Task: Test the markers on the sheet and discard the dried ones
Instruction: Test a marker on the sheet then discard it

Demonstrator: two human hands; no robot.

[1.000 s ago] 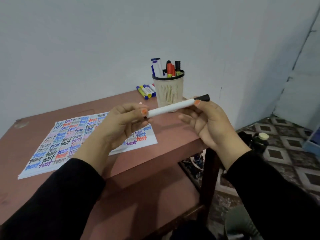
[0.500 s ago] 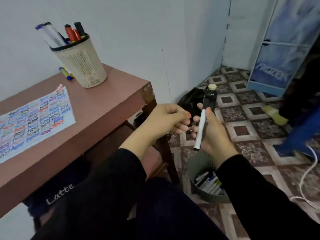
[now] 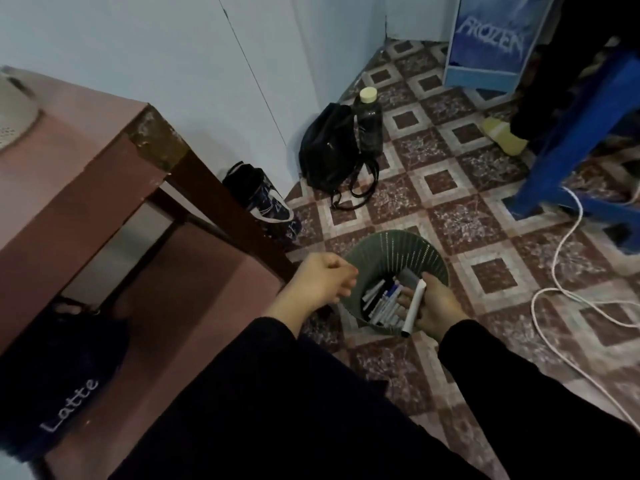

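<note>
The brown counter (image 3: 86, 174) is standing well off to the left of the fingers. The green slatted bin (image 3: 398, 247) is sitting on the tiled floor directly beneath them, holding a heap of discarded markers (image 3: 381, 308). The left hand (image 3: 322, 278) is hovering just beside the bin's left rim, its fingers loosely curled with nothing showing in them. The right hand (image 3: 434, 306) is reaching over the bin's near rim, its fingers (image 3: 403, 301) and thumb wrapping round the middle of a white-barrelled marker (image 3: 414, 308). The marker's long axis is running away from the person, one end pointing out over the bin's opening and the darker end pointing back past the near rim. Which end is bearing the cap is too blurred to tell. The marker is looking light, stiff and smooth-sided, so a mid-barrel hold is suiting it. Loosening the fingers is probably going to be enough to drop it in, though the overhanging near end could be catching the rim.
</note>
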